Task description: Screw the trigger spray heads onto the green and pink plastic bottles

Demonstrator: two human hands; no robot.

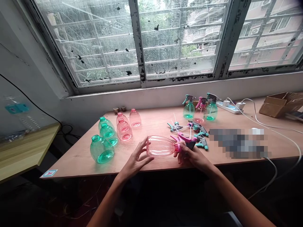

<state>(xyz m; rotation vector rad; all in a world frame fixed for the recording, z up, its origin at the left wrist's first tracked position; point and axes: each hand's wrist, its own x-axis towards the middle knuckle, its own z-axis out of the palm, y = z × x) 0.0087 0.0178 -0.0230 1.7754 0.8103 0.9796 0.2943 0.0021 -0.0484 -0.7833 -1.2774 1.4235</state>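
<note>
A clear pink spray bottle (161, 146) lies sideways in the air above the table's front edge, between my two hands. My left hand (139, 157) holds its base end, thumb below and fingers behind. At the neck, my right hand (187, 154) has its fingers closed around the pink collar. A pink and black trigger head seems to be at that end, partly hidden by my right hand. Just behind lie several loose spray heads (200, 128), teal, pink and black, some with thin white tubes.
Open green bottles (102, 151) and pink bottles (124, 129) stand on the left of the wooden table (78, 160). Bottles with trigger heads (188, 110) stand at the back. A power strip (228, 107), white cables, a cardboard box (279, 105) and a blurred patch are rightward.
</note>
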